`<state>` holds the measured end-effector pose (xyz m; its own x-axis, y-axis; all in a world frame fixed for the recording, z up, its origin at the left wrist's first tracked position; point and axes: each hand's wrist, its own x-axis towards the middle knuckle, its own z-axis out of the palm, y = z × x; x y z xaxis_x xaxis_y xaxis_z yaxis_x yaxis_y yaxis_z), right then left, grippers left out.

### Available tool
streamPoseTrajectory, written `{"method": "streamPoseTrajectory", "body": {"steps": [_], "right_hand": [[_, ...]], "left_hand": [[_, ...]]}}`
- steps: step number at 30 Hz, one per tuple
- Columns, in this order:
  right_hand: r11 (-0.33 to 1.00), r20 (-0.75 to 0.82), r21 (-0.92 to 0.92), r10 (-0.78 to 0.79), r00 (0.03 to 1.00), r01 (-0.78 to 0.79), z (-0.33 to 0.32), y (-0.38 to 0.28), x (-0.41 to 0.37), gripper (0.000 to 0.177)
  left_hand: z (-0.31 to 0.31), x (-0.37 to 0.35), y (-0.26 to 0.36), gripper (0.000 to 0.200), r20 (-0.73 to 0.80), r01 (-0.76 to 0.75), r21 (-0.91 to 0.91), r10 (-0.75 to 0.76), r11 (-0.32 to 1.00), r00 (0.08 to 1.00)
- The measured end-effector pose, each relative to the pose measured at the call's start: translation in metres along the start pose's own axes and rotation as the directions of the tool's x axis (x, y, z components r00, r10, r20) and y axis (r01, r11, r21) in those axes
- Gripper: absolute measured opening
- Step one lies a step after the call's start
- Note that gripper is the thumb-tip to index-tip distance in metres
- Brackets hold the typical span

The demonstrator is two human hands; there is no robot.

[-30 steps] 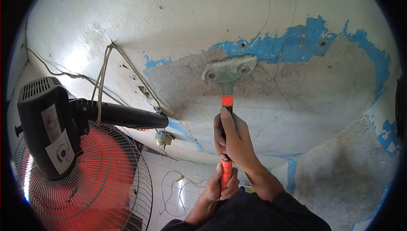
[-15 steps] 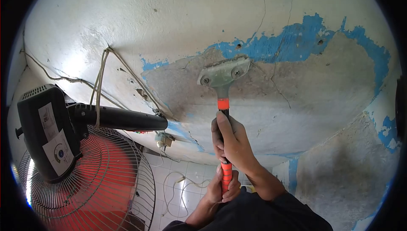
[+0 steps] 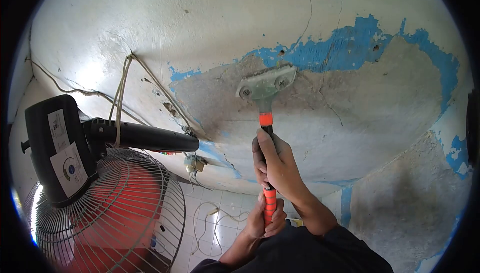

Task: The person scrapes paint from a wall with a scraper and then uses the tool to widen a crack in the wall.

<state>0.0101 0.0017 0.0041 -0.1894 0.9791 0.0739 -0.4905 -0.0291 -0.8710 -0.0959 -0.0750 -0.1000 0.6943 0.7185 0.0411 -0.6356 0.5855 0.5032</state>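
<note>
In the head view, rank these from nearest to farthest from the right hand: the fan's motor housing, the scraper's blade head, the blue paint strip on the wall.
From the right hand, the upper one on the scraper handle:
1. Blade head: directly above, against the wall.
2. Blue paint strip: up and to the right, beyond the blade.
3. Fan motor housing: far left.

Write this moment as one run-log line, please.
right hand: grips scraper handle, upper | left hand: grips handle end | blade: against bare wall patch, below blue paint | fan: at left
</note>
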Motion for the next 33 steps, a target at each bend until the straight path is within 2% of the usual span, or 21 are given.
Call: {"method": "streamPoseTrajectory", "body": {"steps": [27, 33], "right_hand": [[0.999, 0.02, -0.035, -0.013, 1.0, 0.014, 0.004, -0.01, 0.006, 0.038], [0.999, 0.007, -0.05, -0.013, 1.0, 0.013, -0.001, -0.001, 0.006, 0.038]], "left_hand": [[-0.003, 0.003, 0.002, 0.066, -0.033, -0.012, 0.023, 0.013, 1.0, 0.999], [-0.006, 0.01, 0.005, 0.066, 0.015, -0.003, -0.02, 0.004, 1.0, 1.0]]}}
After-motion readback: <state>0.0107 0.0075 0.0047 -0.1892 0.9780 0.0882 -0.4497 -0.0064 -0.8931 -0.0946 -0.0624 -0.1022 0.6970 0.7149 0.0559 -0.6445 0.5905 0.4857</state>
